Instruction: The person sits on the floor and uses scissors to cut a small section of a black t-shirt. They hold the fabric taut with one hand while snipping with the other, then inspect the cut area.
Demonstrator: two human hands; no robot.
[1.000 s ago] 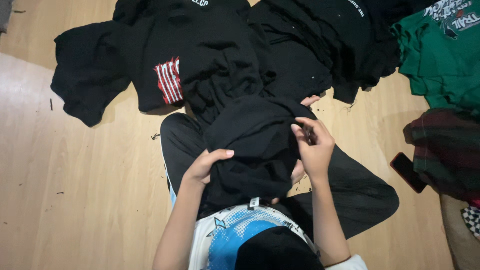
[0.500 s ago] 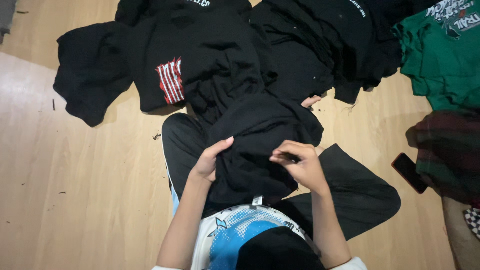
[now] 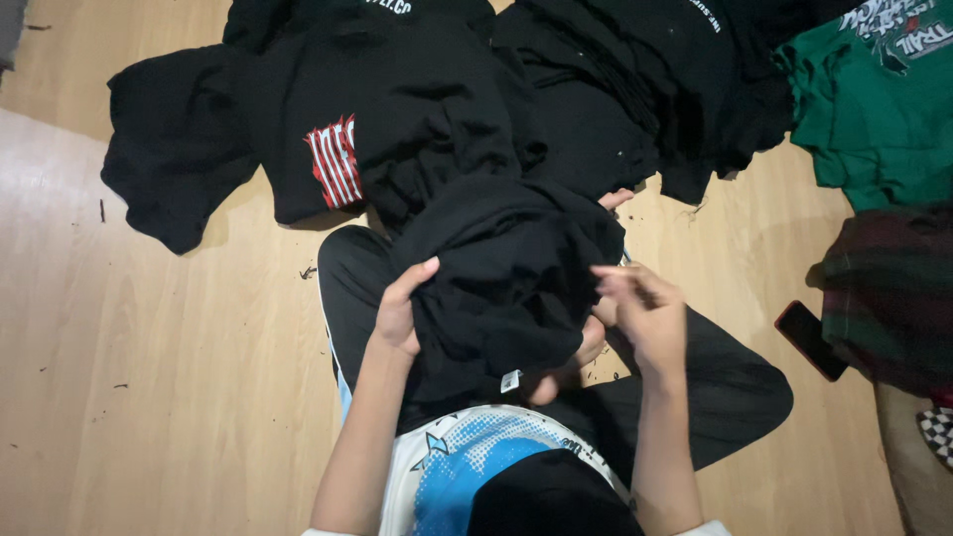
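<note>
A crumpled black garment (image 3: 506, 278) lies across my lap, with a small white tag (image 3: 511, 380) at its lower edge. My left hand (image 3: 400, 310) grips its left side, thumb on top and fingers under the fabric. My right hand (image 3: 643, 310) is at the garment's right edge with its fingers bunched and pointing left. It is blurred, so I cannot tell whether it pinches cloth. I sit on the floor in dark trousers (image 3: 725, 387), and a bare foot (image 3: 615, 199) peeks out beyond the garment.
A heap of black shirts (image 3: 417, 109), one with a red and white print (image 3: 333, 159), covers the wooden floor (image 3: 149, 377) ahead. A green shirt (image 3: 874, 109) and a dark plaid garment (image 3: 888, 288) lie right, beside a dark phone (image 3: 809, 339).
My left hand slid up the garment's left side and took hold. My right hand dropped from the upper right edge, crossed the cloth, then drew back to the right.
</note>
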